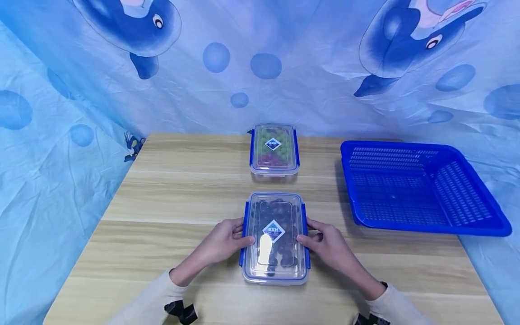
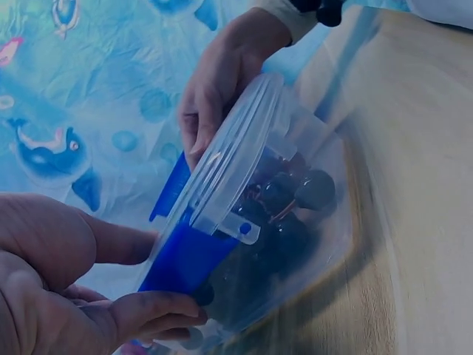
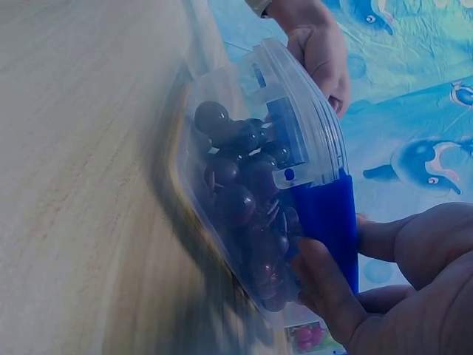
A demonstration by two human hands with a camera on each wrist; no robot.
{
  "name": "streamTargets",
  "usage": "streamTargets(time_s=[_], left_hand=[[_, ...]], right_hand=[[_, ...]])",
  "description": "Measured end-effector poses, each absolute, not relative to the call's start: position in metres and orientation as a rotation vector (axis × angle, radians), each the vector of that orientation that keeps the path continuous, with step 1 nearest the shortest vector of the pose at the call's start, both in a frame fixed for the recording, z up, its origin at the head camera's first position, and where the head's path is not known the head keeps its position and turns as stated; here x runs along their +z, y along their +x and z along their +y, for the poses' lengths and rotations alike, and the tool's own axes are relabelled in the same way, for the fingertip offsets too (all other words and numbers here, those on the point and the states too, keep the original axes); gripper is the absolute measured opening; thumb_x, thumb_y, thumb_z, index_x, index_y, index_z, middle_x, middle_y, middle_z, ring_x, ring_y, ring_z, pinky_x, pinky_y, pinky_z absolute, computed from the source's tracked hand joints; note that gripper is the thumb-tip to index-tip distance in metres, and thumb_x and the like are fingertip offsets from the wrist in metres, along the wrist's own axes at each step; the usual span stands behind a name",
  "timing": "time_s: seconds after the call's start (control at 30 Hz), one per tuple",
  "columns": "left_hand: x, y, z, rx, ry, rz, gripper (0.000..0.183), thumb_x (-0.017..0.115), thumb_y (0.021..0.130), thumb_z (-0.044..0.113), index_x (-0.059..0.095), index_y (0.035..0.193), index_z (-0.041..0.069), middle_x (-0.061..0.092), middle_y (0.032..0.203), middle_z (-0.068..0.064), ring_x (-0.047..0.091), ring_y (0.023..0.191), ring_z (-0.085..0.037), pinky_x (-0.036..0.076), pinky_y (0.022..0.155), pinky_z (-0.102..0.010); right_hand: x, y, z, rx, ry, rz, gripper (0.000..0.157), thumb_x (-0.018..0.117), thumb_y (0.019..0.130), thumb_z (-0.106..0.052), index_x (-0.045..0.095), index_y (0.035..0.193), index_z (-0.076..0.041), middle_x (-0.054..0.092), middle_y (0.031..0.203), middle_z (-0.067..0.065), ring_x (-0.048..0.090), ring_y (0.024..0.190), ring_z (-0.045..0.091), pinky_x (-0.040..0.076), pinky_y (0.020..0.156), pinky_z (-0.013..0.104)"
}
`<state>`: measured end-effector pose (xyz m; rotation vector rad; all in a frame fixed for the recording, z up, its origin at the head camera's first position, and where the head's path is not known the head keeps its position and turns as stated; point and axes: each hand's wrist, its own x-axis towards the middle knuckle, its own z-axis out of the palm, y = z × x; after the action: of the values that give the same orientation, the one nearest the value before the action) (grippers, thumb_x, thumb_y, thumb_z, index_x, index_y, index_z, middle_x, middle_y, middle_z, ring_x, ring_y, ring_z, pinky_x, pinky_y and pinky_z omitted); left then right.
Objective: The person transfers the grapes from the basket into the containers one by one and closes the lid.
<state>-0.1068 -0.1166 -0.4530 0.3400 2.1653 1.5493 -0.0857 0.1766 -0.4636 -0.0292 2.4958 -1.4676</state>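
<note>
A clear lidded food container (image 1: 280,266) with blue side latches stands on the table, dark grapes (image 3: 235,205) visible inside. My left hand (image 1: 227,239) holds its left side, thumb on the lid's edge and fingers against the blue latch (image 2: 188,255). On the opposite side my right hand (image 1: 327,246) grips it the same way, thumb over the lid and fingers at the other latch (image 3: 329,222). The lid lies flat on the box, and a diamond-shaped label (image 1: 273,231) sits on it.
Behind it stands a smaller, similar container (image 1: 274,158) with green and reddish fruit inside. To the right is a blue plastic basket (image 1: 430,228), near the wooden table's (image 1: 170,180) right edge. A blue dolphin-print sheet (image 1: 260,104) hangs behind the table.
</note>
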Motion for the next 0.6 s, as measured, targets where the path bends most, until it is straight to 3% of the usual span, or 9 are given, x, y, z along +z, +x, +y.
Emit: streamTargets(time_s=[0.37,0.47,0.6], left_hand=[[-0.451,-0.101,-0.116,1.593,0.258,2.176,0.069,0.073,0.094,0.007,0.037,0.148,-0.017,0.054,0.141,-0.034,0.064,0.122,-0.038,0.058,0.091,-0.03],[-0.451,-0.102,-0.122,1.544,0.249,2.202,0.076,0.073,0.096,0.019,0.033,0.151,-0.014,0.053,0.143,-0.031,0.062,0.125,-0.039,0.056,0.097,-0.036],[-0.437,-0.109,-0.136,1.334,0.338,2.457,0.083,0.068,0.098,0.04,0.027,0.159,0.001,0.048,0.152,-0.023,0.056,0.132,-0.04,0.051,0.106,-0.05]], right_hand=[[-0.46,-0.087,0.176,-1.449,0.012,2.479,0.067,0.077,0.093,-0.021,0.049,0.148,0.003,0.068,0.129,0.017,0.07,0.072,0.013,0.061,0.06,0.029],[-0.46,-0.085,0.178,-1.456,0.004,2.476,0.07,0.077,0.094,-0.025,0.047,0.15,0.001,0.066,0.132,0.018,0.07,0.075,0.013,0.062,0.061,0.03],[-0.442,-0.086,0.185,-1.391,-0.093,2.609,0.063,0.075,0.095,-0.027,0.051,0.148,-0.003,0.064,0.136,0.019,0.073,0.083,0.015,0.062,0.064,0.027]])
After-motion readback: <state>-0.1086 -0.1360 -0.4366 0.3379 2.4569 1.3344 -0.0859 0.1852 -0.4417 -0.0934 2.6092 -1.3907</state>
